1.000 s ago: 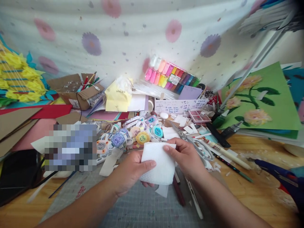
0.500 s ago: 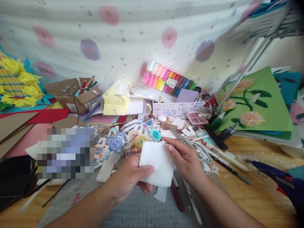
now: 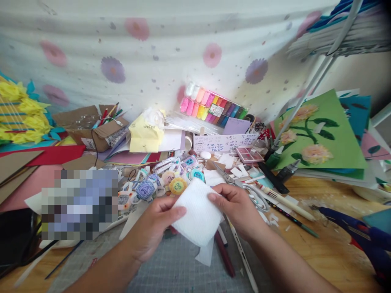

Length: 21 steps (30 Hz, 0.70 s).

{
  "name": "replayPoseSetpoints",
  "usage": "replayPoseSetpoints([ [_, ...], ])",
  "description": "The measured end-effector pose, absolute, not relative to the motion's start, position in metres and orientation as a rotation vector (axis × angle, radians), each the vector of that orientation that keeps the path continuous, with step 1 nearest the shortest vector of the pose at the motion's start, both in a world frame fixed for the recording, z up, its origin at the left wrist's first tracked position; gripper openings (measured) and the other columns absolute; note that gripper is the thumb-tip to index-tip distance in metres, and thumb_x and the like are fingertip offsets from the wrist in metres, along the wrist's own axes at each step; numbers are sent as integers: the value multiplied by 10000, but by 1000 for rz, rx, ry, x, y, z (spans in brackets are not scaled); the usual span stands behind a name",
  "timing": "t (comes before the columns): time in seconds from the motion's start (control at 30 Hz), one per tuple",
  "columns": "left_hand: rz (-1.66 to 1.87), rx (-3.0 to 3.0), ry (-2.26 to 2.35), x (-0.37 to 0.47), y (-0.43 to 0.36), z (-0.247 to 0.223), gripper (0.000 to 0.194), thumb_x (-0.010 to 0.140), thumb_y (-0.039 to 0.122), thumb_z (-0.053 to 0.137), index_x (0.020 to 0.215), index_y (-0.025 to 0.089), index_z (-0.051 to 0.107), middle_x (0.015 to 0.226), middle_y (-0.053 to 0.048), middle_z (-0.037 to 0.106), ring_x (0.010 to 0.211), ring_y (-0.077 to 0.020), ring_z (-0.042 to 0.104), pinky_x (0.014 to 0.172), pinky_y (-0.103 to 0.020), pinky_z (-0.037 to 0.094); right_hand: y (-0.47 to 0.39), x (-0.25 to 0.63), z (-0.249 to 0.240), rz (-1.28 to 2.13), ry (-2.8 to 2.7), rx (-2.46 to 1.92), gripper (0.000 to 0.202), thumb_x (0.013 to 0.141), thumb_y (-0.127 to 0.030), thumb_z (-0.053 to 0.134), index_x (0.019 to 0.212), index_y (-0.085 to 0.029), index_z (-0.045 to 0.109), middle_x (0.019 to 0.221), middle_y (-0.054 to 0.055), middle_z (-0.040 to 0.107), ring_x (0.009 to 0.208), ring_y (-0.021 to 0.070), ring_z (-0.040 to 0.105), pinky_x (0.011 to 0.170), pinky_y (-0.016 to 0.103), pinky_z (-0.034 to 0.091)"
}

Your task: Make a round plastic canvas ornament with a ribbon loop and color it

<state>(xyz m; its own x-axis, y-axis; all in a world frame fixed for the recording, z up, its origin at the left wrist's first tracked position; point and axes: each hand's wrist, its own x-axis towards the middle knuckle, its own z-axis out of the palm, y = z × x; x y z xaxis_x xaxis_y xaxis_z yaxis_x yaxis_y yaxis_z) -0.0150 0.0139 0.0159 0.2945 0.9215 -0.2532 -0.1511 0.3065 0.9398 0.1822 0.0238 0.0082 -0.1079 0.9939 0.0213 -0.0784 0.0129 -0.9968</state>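
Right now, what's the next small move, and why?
Probably rotate the white sheet square to the grey mat: it sits askew to the grid, and the left hand and right hand both pinch it, thumbs on top.

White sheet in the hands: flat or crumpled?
Flat: the white sheet shows an even, squarish face between left hand and right hand.

There are two hands [image 3: 156, 221] [image 3: 240, 208] (and one textured white square [image 3: 199, 213]).

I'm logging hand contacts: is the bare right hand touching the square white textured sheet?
Touching. The head view shows the bare right hand with its thumb lying over the upper right edge of the square white textured sheet, no gap between them.
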Motion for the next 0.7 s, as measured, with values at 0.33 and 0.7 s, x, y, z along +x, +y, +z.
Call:
replayPoseSetpoints([
  [0.33, 1141, 641, 1001, 14, 3, 10, 531, 711, 254, 761, 1209, 189, 587, 882, -57, 750, 699, -196, 667, 569, -270, 508, 17, 154, -6, 1241, -1131, -1105, 326, 756, -492, 631, 735, -167, 602, 620, -14, 558, 540, 122, 453, 503, 231, 359],
  [0.7, 984, 829, 1087, 4, 5, 8, 384, 747, 361, 717, 1035, 144, 585, 670, -27, 713, 502, -172, 627, 432, -275, 505, 20, 174, 9, 1279, -1338, -1104, 364, 751, -525, 605, 707, -165, 581, 597, -26, 485, 532, 107, 403, 476, 214, 316],
])
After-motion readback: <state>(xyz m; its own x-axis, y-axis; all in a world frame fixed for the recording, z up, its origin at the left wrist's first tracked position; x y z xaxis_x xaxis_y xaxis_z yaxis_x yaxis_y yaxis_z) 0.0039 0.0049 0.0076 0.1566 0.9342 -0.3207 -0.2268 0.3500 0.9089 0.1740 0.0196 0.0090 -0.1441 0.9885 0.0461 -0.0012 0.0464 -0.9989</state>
